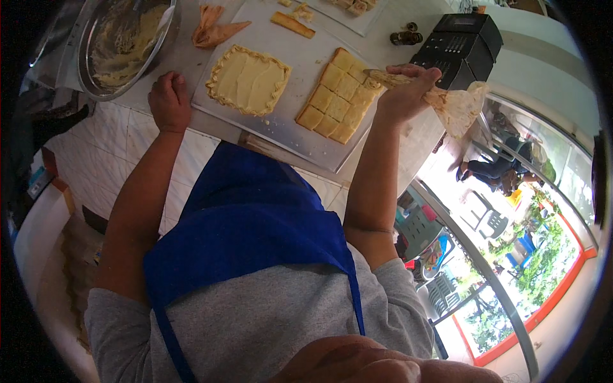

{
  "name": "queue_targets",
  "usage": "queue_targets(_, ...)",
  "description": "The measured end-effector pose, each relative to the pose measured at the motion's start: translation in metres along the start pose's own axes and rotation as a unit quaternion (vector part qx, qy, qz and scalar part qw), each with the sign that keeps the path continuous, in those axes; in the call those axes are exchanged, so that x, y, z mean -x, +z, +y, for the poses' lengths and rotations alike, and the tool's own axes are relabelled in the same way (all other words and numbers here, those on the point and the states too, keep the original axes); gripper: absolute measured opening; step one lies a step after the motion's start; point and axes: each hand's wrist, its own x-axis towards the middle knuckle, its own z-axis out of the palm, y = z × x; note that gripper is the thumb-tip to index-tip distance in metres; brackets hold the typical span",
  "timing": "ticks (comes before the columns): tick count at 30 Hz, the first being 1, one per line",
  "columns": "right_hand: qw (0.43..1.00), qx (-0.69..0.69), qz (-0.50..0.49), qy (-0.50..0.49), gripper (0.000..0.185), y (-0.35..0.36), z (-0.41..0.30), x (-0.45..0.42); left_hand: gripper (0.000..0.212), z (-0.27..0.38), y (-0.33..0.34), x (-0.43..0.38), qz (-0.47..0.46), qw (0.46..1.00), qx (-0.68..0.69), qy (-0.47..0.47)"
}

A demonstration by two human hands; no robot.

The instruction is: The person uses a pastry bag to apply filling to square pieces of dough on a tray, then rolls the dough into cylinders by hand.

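Note:
My right hand [407, 93] grips a clear piping bag [462, 107] filled with pale cream, its tip over the far right corner of a sheet cake cut into squares [335, 98]. A swirl of cream [372, 85] sits at that corner. Left of it lies a square cake [249, 80] covered in cream, with a piped border. Both rest on a large light board [297, 139]. My left hand [171, 100] rests at the table edge, left of the board, fingers curled in; whether anything is inside them cannot be seen.
A steel bowl [127, 52] with cream remains stands at upper left. A second piping bag [210, 31] lies at the board's far edge, near a cake strip [292, 25]. Small dark bottles [406, 38] and a black machine [457, 50] stand at upper right, with a glass display case [541, 129] beyond.

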Motion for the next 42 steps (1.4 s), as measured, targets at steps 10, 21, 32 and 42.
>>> queue_targets(10, 0.999, 0.021, -0.01, -0.024, 0.047, 0.0, 0.0031, -0.0015, 0.02, 0.0012, -0.001, 0.0002, 0.008, 1.0, -0.01, 0.014)
queue_targets(21, 1.0, 0.003, -0.009, -0.017, 0.045, 0.0006, 0.004, -0.002, 0.02, 0.0004, -0.0009, -0.0001, 0.011, 1.0, -0.016, 0.024)
queue_targets(32, 0.998, 0.029, 0.05, -0.011, 0.052, -0.0071, 0.0014, -0.0026, 0.02, -0.0043, 0.0013, 0.0018, 0.002, 1.0, -0.011, 0.024)
queue_targets(42, 0.993, -0.023, 0.109, 0.029, 0.05, -0.0035, 0.0036, -0.0007, 0.019, 0.0007, -0.0011, -0.0003, 0.015, 1.0, -0.017, 0.022)
